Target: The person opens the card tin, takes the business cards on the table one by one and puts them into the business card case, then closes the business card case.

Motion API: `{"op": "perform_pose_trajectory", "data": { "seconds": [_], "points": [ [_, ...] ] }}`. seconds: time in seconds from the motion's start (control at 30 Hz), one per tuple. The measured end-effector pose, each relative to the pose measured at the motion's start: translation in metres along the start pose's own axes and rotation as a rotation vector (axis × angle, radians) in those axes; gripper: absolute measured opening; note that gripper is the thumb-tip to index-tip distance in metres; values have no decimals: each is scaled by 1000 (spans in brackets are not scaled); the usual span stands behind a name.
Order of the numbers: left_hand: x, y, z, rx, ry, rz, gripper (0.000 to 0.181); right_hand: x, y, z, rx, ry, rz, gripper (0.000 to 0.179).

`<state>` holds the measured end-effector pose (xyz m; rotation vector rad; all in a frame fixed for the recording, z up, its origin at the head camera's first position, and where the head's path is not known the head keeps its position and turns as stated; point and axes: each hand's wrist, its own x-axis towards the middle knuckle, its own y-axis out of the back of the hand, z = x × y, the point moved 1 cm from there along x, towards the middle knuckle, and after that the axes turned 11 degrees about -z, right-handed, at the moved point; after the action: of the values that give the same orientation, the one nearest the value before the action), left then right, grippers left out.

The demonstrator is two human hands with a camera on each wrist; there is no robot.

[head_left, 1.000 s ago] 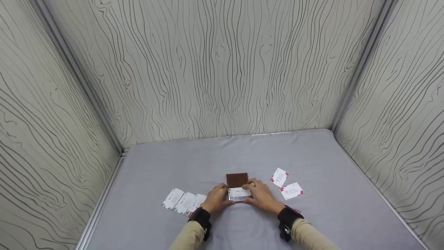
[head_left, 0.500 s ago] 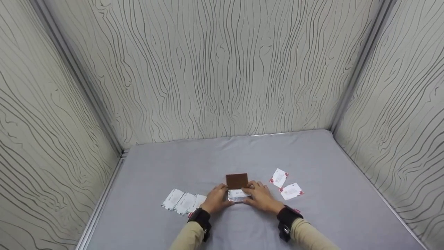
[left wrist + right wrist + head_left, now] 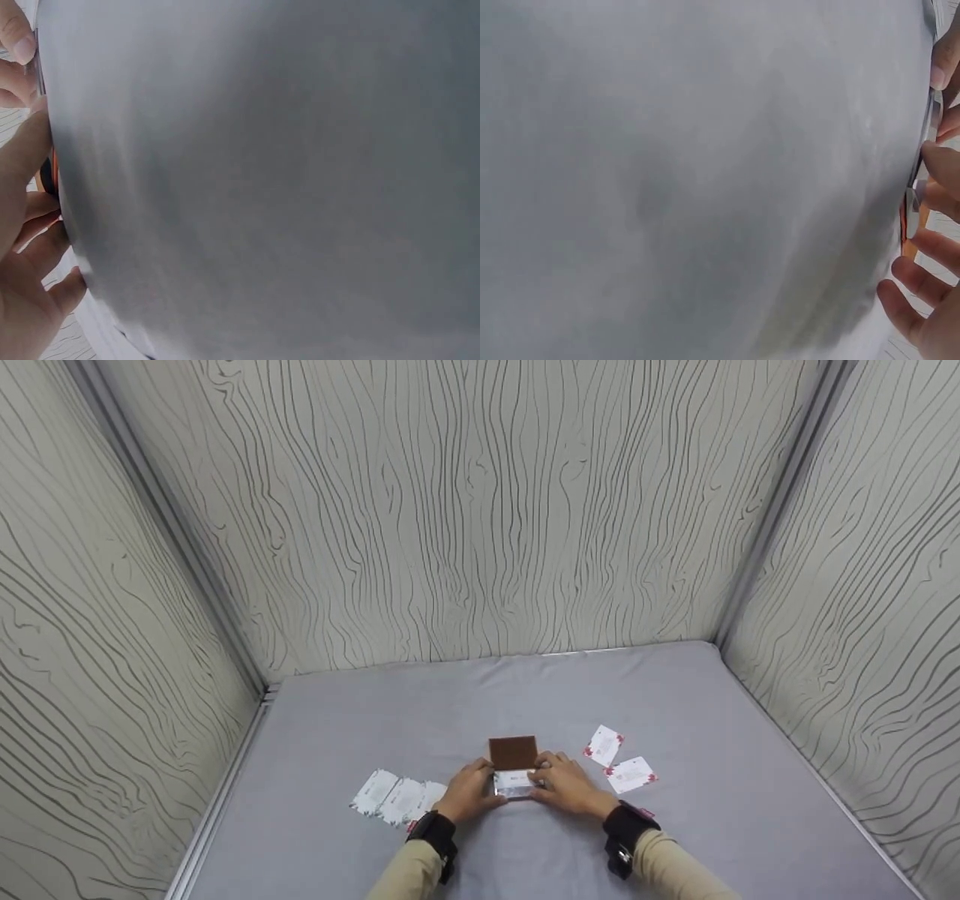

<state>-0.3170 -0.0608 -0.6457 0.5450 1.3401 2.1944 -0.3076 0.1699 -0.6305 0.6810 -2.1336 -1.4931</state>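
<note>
An unfolded brown card holder [image 3: 513, 752] lies on the cloth in the head view, its near half having a clear pocket. A white card [image 3: 510, 777] with small print sits on that half, its lower part behind the clear pocket. My left hand [image 3: 466, 791] grips the holder's left edge, thumb at the near corner and fingers at the fold. With its thumb at the near right corner, my right hand [image 3: 570, 786] grips the right edge, its index finger on the card. Both wrist views show the hands and holder only at the frame's side, partly cut off.
Several white cards with green leaf corners [image 3: 401, 799] lie overlapping left of my left hand, partly hidden by it. Two white cards with red flower corners [image 3: 631, 775] lie to the right. The grey cloth [image 3: 375, 712] covers the table, walled at the back and sides.
My right index finger has slid slightly right and nearer along the card. The left hand stays in place on the holder, and the loose cards have not moved.
</note>
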Motion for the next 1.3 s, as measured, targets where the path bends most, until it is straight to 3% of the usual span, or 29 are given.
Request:
{"op": "perform_pose_trajectory", "data": {
  "seconds": [0.27, 0.4, 0.57, 0.7, 0.9, 1.1, 1.3],
  "points": [
    [1, -3, -4, 22, -13, 9, 52, -9, 10, 13, 40, 54, 18, 5],
    [1, -4, -4, 29, -21, 15, 53, -18, 14, 23, 51, 98, 32, 7],
    [0, -4, -3, 29, -23, 25, 53, -30, 21, 35, 27, 98, 91, 4],
    [0, -2, -2, 12, -7, 17, 51, -41, 28, 47, 10, 45, 126, 8],
    [1, -3, -2, 7, 5, 15, 50, -60, 39, 61, 31, -56, 109, 10],
    [-1, -4, -2, 9, -8, 15, 50, -75, 44, 74, -45, -101, 113, 6],
    [-3, 2, 1, 9, -13, 14, 50, -90, 47, 85, -76, -190, 99, 31]
  ]
}}
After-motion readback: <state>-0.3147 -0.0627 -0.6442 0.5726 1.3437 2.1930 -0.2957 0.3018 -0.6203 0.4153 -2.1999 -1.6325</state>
